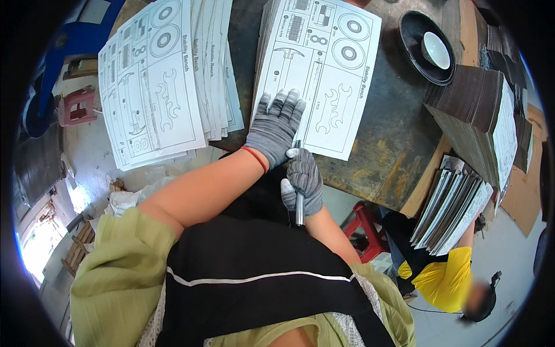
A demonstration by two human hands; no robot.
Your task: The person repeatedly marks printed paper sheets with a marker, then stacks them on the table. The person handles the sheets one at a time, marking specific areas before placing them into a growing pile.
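Observation:
In a grey striped glove, my left hand (276,126) lies flat on the lower left part of a stack of printed sheets (341,110). Its fingers are stretched out toward the far side, pressing on paper with line drawings of tools. My right hand (304,180), gloved alike, is closed round a slim shiny metal rod (300,214). The rod's near end sticks out below the fist; its far end shows above the thumb, by the sheet stack's near edge. I cannot make out what tip it has. Both hands are close together, beside the left wrist.
A fanned pile of similar sheets (153,87) lies on the left. Far right on the dark worn table (370,173) stand a black dish (409,49) with a white bowl (435,51) and a tall brown-edged stack (471,104). A person in yellow (445,283) holds sheets (451,208) near a red stool (367,231).

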